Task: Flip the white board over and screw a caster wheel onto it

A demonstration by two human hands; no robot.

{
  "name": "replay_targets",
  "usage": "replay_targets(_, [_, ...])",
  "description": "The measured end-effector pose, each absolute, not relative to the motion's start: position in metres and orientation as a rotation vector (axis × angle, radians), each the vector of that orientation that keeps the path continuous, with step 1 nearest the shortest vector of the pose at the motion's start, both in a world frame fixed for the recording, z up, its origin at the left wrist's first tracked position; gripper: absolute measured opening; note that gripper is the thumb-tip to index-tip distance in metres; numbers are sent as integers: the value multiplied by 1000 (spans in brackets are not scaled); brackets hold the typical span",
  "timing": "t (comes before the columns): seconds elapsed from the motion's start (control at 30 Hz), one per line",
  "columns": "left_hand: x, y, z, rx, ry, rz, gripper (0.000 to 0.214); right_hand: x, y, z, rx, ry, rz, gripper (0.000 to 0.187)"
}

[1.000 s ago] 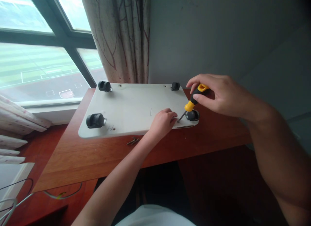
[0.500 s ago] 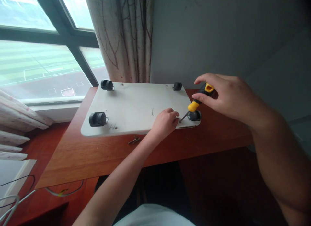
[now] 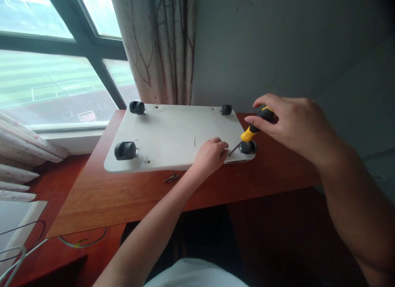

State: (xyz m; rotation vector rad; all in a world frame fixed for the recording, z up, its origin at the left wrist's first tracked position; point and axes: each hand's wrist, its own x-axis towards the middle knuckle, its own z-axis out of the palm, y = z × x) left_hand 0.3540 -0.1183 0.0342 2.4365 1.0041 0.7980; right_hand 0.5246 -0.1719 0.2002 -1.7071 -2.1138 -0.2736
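A white board [image 3: 173,133] with rounded corners lies flat, black casters up, one near each corner. My right hand [image 3: 285,120] grips a black and yellow screwdriver [image 3: 247,135] by its handle, thumb and index finger at its sides. The shaft slants down to the left, and its tip meets the board beside the near right caster [image 3: 247,147]. Curled on the board just left of that tip is my left hand [image 3: 211,154], fingers bent together; whatever they pinch is hidden. Several screws [image 3: 171,177] lie in front of the board.
The board rests on a brown wooden table [image 3: 135,200]. Behind it hang a patterned curtain [image 3: 160,48] and a grey wall [image 3: 262,44]. A window [image 3: 55,89] is at the left. Cables [image 3: 83,242] show beyond the table's near left edge.
The screwdriver handle has turned, and my right hand has shifted a little to the right with its fingers moved around the handle. My left hand keeps its place at the tip.
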Motion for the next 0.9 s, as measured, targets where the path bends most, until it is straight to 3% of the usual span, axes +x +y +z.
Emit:
replay_targets(0.37, [356, -118, 35, 2444, 1030, 724, 21, 528, -175, 213, -1586, -2382, 136, 38])
replay_targets(0.63, [373, -116, 29, 2499, 1059, 580, 28, 527, -173, 197, -1543, -2435, 137, 36])
replay_targets(0.9, [364, -114, 29, 2464, 1048, 687, 26, 528, -174, 205, -1573, -2402, 91, 34])
